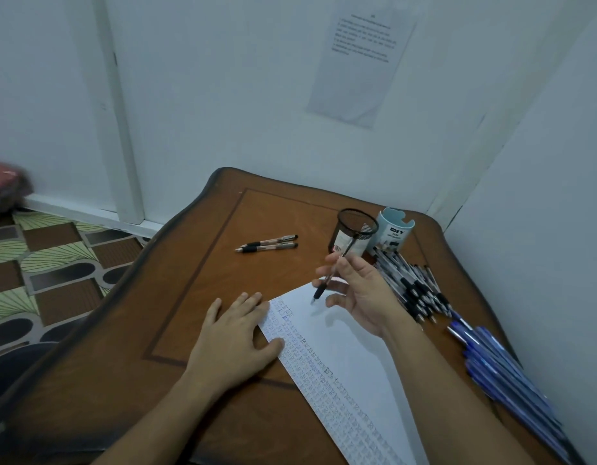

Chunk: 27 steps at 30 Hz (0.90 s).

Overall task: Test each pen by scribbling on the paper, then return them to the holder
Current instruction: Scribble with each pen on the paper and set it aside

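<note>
Right hand [361,293] pinched one pen [328,278] between thumb and fingers, tip down over the paper's [350,364] far corner; contact could not be confirmed. Left hand [236,340] lay flat, fingers straight, pressing the paper's left edge. Mesh holder [355,234] and white cup [394,231] stood beyond the paper. Two pens [267,245] lay beyond its left; black-grip pile [414,290] and blue pens [501,364] lay to its right.

View: head, one wide-angle camera worn on the person's head.
Position: above the near edge of the surface [196,297], behind both forearms.
Direction: forward and down, toward the room corner.
Range: close; left hand [236,337] and right hand [364,293] sit mid-frame.
Coverage: surface, wall [223,95], and floor [39,263] at left.
</note>
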{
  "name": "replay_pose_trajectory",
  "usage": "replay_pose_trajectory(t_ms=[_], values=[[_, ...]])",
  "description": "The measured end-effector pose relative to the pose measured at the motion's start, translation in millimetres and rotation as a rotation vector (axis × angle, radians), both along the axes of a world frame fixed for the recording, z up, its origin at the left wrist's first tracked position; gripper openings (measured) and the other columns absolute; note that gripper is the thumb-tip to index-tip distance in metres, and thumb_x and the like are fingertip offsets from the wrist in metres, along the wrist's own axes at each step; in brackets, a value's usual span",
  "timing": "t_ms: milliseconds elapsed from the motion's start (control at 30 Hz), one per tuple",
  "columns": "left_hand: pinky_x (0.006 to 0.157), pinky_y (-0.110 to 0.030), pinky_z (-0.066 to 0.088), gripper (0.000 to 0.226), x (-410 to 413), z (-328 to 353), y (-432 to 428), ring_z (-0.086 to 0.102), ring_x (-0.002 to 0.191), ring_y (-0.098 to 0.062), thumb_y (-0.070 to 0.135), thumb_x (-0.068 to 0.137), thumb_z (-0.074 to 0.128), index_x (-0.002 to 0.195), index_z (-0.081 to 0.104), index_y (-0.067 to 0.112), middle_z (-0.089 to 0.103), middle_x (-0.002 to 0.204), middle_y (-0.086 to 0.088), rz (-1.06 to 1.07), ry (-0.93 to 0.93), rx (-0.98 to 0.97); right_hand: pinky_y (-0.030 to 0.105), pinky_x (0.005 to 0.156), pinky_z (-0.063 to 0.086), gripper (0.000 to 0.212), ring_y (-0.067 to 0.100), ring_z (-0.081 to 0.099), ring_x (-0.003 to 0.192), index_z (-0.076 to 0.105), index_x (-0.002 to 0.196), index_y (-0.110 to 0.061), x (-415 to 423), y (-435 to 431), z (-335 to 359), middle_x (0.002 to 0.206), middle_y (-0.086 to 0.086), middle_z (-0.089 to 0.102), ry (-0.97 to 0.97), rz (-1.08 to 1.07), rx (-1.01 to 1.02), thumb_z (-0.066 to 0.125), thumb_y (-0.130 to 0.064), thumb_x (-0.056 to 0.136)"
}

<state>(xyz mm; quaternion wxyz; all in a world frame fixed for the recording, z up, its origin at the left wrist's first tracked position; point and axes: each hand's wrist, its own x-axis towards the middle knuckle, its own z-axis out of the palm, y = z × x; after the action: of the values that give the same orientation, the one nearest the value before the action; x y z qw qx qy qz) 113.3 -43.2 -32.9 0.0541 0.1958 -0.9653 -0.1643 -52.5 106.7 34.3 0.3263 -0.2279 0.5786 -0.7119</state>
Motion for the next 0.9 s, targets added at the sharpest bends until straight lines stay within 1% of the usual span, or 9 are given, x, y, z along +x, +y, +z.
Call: replay_pose_trajectory(t_ms=[67, 233, 433, 533, 567, 667, 733, 800, 900], values=[[0.119, -0.039, -0.005, 0.102, 0, 0, 0, 0.004, 0.149, -0.002, 0.078, 0.063, 0.006, 0.153, 0.026, 0.035, 0.014, 0.162, 0.016, 0.002, 0.009, 0.006, 0.028, 0.050, 0.056, 0.034, 0.027, 0.071, 0.073, 0.057, 0.117, -0.013, 2, 0, -1, 0.087, 0.016, 0.069, -0.009, 0.010, 0.016, 0.060, -0.025, 0.085], [0.119, -0.038, -0.005, 0.101, 0, -2, 0, 0.005, 0.149, -0.001, 0.078, 0.064, 0.007, 0.153, 0.027, 0.035, 0.015, 0.162, 0.016, 0.010, 0.018, -0.003, 0.031, 0.050, 0.057, 0.076, 0.030, 0.069, 0.073, 0.036, 0.141, -0.048, 2, 2, -4, 0.085, 0.018, 0.069, -0.004, 0.006, 0.017, 0.066, -0.012, 0.081], [0.119, -0.039, -0.006, 0.101, -1, -1, 0, 0.004, 0.149, -0.001, 0.079, 0.063, 0.007, 0.153, 0.027, 0.035, 0.014, 0.162, 0.016, 0.010, 0.013, 0.000, 0.031, 0.046, 0.055, 0.071, 0.027, 0.068, 0.072, 0.041, 0.143, -0.032, -2, 1, -10, 0.081, 0.017, 0.066, 0.011, -0.024, 0.018, 0.068, -0.013, 0.080], [0.119, -0.039, -0.006, 0.101, -1, -2, 0, 0.004, 0.149, -0.002, 0.078, 0.064, 0.007, 0.153, 0.027, 0.035, 0.014, 0.162, 0.016, 0.009, 0.012, -0.006, 0.035, 0.053, 0.059, 0.079, 0.024, 0.066, 0.073, 0.043, 0.138, -0.042, -2, 1, -11, 0.078, 0.013, 0.064, 0.001, -0.030, 0.015, 0.074, -0.009, 0.074], [0.119, -0.039, -0.006, 0.101, -1, -2, 0, 0.005, 0.149, -0.002, 0.079, 0.064, 0.008, 0.153, 0.027, 0.035, 0.015, 0.162, 0.016, 0.008, 0.017, 0.000, 0.035, 0.054, 0.060, 0.075, 0.022, 0.066, 0.071, 0.048, 0.135, -0.036, -2, 0, -11, 0.077, 0.012, 0.062, -0.016, -0.041, 0.010, 0.076, -0.009, 0.071], [0.119, -0.039, -0.006, 0.101, 0, -2, 0, 0.006, 0.149, -0.003, 0.078, 0.064, 0.009, 0.153, 0.028, 0.034, 0.017, 0.162, 0.015, 0.010, 0.027, 0.011, 0.025, 0.046, 0.056, 0.038, 0.010, 0.060, 0.058, 0.063, 0.100, -0.008, -2, -1, -16, 0.074, 0.008, 0.052, -0.111, -0.117, -0.025, 0.077, -0.017, 0.066], [0.119, -0.039, -0.006, 0.100, 0, -2, 0, 0.006, 0.149, -0.002, 0.078, 0.065, 0.009, 0.152, 0.029, 0.034, 0.017, 0.162, 0.015, 0.011, 0.034, 0.012, 0.021, 0.041, 0.052, 0.025, 0.008, 0.057, 0.053, 0.055, 0.080, -0.012, -4, -1, -21, 0.070, 0.004, 0.050, -0.197, -0.183, -0.084, 0.075, -0.017, 0.067], [0.119, -0.039, -0.007, 0.099, 0, -2, 1, 0.005, 0.149, -0.002, 0.077, 0.065, 0.008, 0.153, 0.027, 0.034, 0.016, 0.162, 0.015, 0.012, 0.023, 0.003, 0.019, 0.039, 0.051, 0.025, 0.008, 0.057, 0.053, 0.050, 0.075, -0.016, -7, -2, -25, 0.066, 0.000, 0.051, -0.256, -0.237, -0.143, 0.074, -0.018, 0.069], [0.119, -0.038, -0.007, 0.100, 0, -1, 1, 0.004, 0.149, -0.002, 0.077, 0.065, 0.007, 0.153, 0.026, 0.035, 0.015, 0.162, 0.016, 0.011, 0.014, 0.002, 0.021, 0.040, 0.051, 0.024, 0.008, 0.056, 0.050, 0.052, 0.078, -0.010, -8, -5, -31, 0.057, 0.001, 0.046, -0.202, -0.288, -0.063, 0.064, -0.028, 0.089]])
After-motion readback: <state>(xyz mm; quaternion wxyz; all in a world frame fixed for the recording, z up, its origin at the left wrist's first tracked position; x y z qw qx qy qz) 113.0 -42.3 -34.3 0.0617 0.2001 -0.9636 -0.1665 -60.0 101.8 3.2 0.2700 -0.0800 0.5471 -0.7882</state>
